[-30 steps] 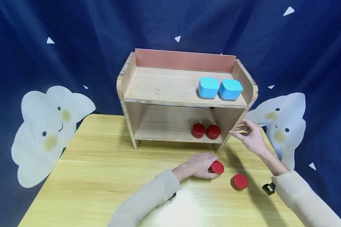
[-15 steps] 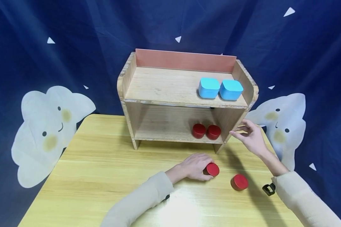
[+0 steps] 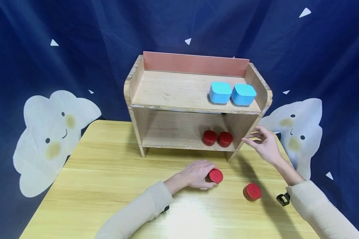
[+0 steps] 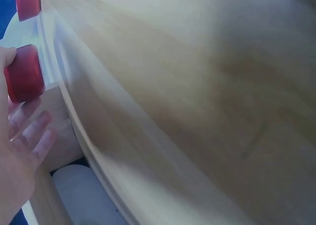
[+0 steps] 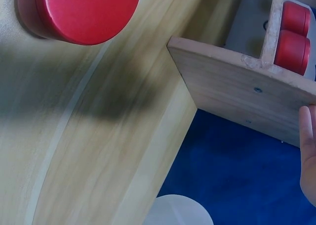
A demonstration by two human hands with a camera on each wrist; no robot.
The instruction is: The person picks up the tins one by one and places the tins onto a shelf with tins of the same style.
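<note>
My left hand [image 3: 197,174] holds a round red tin [image 3: 216,176] between thumb and fingers, over the table in front of the shelf. The same red tin [image 4: 25,74] shows at the left edge of the left wrist view, with the fingers around and below it. At the shelf's right side panel, my right hand [image 3: 264,144] rests its fingertips near the panel's front edge, fingers loosely bent and holding nothing. A second red tin [image 3: 252,192] stands on the table between the two arms. Two more tins, a left one [image 3: 209,137] and a right one [image 3: 225,139], sit on the lower shelf board.
The two-tier wooden shelf [image 3: 173,94] stands at the back of the wooden table [image 3: 101,186]. Two blue boxes, a left one [image 3: 220,93] and a right one [image 3: 243,95], sit at the right of its top board. Behind hangs a dark blue curtain [image 3: 113,36] with cloud cushions or cutouts.
My left hand has moved left along the front of the shelf, carrying the red tin with it. The right hand has stayed at the shelf's side.
</note>
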